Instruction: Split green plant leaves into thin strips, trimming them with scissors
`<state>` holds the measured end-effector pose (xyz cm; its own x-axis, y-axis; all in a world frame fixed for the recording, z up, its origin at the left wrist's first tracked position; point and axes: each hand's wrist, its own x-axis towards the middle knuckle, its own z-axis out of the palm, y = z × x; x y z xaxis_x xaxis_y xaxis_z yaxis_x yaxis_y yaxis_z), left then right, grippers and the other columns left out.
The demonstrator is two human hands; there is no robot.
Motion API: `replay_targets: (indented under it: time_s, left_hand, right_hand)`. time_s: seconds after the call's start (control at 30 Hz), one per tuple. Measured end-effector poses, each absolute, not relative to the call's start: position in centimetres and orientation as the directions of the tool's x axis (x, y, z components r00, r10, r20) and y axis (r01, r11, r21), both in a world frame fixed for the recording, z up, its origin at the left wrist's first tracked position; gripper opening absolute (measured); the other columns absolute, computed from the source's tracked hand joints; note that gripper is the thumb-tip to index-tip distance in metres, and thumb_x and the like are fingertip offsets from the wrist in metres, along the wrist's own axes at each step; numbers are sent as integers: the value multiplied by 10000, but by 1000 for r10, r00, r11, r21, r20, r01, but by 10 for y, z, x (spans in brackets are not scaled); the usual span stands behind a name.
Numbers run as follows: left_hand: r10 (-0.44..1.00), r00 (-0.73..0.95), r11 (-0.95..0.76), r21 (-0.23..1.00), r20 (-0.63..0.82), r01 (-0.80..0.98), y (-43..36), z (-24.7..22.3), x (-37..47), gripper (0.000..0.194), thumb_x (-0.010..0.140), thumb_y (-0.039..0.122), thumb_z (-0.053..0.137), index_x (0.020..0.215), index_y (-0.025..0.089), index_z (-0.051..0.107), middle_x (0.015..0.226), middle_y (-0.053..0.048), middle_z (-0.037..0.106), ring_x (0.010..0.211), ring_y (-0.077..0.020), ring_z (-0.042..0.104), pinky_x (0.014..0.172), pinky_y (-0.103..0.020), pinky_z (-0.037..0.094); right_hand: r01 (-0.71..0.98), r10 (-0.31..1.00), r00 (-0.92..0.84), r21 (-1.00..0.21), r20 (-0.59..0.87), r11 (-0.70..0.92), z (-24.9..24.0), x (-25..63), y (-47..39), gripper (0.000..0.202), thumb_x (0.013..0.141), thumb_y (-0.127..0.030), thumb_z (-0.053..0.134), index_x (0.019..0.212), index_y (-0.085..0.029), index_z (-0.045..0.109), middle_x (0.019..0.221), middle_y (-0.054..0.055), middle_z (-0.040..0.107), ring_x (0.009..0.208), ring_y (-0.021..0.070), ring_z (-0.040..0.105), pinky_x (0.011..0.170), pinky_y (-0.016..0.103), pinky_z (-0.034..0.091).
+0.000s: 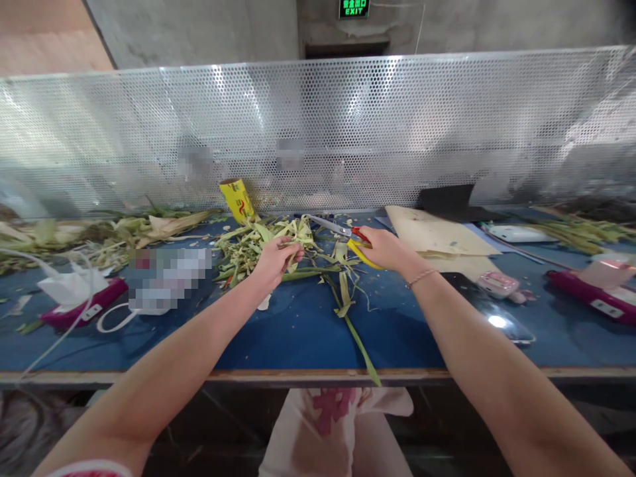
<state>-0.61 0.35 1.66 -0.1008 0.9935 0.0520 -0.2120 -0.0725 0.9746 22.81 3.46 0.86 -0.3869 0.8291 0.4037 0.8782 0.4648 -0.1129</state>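
In the middle of the blue table lies a loose heap of pale green corn husks and cut bits [238,255]. My left hand [278,258] is at the heap's right side, its fingers pinched on a piece of husk [301,230]. My right hand [382,248] holds scissors [332,226] with red and yellow handles. Their blades point left, just behind the husk piece; whether they touch it I cannot tell. A long green leaf strip [362,348] runs toward me and hangs over the table's front edge.
A yellow cardboard tube [237,201] stands tilted behind the heap. Purple power strips [84,305] lie at left and right, with a white cable. A dark phone [489,318], pink case [497,283] and tan paper [437,232] are at right. A perforated metal screen [318,132] closes the back.
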Motion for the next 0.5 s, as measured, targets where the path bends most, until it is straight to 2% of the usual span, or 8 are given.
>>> replay_targets:
  time_s: [0.1,0.23,0.4,0.5]
  left_hand:
    - [995,-78,-71,972,54,-224,3,16,-6,232,710,24,533,889,142,445,641,-32,624,526,-86,577,564,-219,480]
    - [997,-32,-79,954,73,-290,2,15,-5,220,724,28,510,871,173,435,672,-14,611,517,-81,564,553,-221,480]
    - [992,128,45,893,14,-448,2,18,-8,125,715,37,470,745,156,449,658,-5,567,452,-53,475,504,-215,452]
    - [974,225,141,857,-30,-496,1,21,-11,105,727,63,411,668,147,430,602,-6,517,404,-47,386,441,-200,398]
  right_hand:
    - [898,830,-330,-121,449,423,7,228,36,228,811,-390,391,823,-172,457,757,84,576,619,171,500,527,265,306]
    - [874,788,-338,-138,515,466,6,225,34,228,814,-367,387,898,-163,443,857,108,584,730,204,539,587,280,350]
    - [851,777,-358,-162,519,500,4,221,32,223,806,-331,386,943,-160,432,939,128,584,813,224,550,630,288,375]
    - [850,801,-348,-197,486,489,3,220,32,239,811,-325,379,965,-147,419,875,126,604,752,218,559,598,277,364]
